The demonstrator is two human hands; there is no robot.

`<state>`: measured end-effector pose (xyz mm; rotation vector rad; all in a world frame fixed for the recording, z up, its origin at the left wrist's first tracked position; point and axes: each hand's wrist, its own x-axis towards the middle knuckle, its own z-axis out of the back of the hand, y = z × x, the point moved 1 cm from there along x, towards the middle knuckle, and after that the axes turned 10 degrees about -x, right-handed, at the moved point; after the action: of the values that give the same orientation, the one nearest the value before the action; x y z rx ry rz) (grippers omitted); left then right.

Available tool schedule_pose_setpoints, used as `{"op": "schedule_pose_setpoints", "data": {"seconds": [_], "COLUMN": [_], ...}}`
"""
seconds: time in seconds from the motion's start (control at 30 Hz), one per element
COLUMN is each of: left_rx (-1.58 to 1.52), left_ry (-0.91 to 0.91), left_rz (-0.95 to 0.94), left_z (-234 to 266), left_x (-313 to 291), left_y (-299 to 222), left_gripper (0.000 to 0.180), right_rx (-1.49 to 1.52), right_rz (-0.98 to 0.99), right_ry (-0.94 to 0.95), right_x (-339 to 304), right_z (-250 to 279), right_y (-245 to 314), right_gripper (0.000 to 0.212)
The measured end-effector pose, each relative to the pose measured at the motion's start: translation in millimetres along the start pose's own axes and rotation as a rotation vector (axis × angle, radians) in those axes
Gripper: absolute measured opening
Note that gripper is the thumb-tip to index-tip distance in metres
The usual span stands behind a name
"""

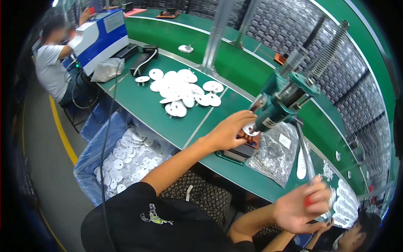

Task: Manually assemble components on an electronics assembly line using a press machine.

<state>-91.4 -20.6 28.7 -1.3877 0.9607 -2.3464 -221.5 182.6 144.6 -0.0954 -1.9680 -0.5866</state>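
Observation:
My left hand (228, 130) reaches forward and holds a white round disc (250, 128) under the head of a teal bench press (281, 101). The disc rests on a dark fixture block (243, 148) at the press base. My right hand (302, 206) is closed around the red-tipped end of the press lever (305, 157), low on the right. A heap of white discs (182, 90) lies on the green workbench (147, 105) to the left of the press.
A clear bag of small parts (277, 151) lies right of the fixture. A blue bin of white discs (126, 161) stands below the bench edge. More discs (346, 201) lie at far right. Another person (52, 63) sits at a blue-white machine (103, 35) far left.

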Motion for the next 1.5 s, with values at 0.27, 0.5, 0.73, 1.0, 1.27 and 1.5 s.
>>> {"op": "schedule_pose_setpoints", "data": {"seconds": [0.27, 0.5, 0.73, 1.0, 1.27, 1.5], "left_rx": [0.214, -0.970, -0.523, 0.816, 0.829, 0.702], "left_ry": [-0.096, -0.311, -0.058, 0.130, 0.218, 0.009], "left_rz": [-0.210, 0.624, 0.430, 0.181, 0.395, 0.167], "left_z": [2, -12, 13, 78, 85, 96], "left_x": [-21, -133, -93, -7, -10, -1], "left_y": [-29, -68, -76, 53, 92, 97], "left_gripper": [0.058, 0.040, 0.042, 0.040, 0.035, 0.026], "right_rx": [-0.189, -0.875, -1.027, -1.659, -1.699, -1.665], "right_rz": [0.033, -0.003, -0.102, -0.680, -0.668, -0.548], "right_ry": [0.070, 0.708, 0.521, 0.068, 0.151, 0.061], "right_x": [63, -138, -114, -48, -49, -56], "right_z": [-42, -13, 52, 248, 244, 219], "right_y": [-67, -51, -52, -103, -117, -112], "right_gripper": [0.074, 0.055, 0.048, 0.037, 0.044, 0.058]}}
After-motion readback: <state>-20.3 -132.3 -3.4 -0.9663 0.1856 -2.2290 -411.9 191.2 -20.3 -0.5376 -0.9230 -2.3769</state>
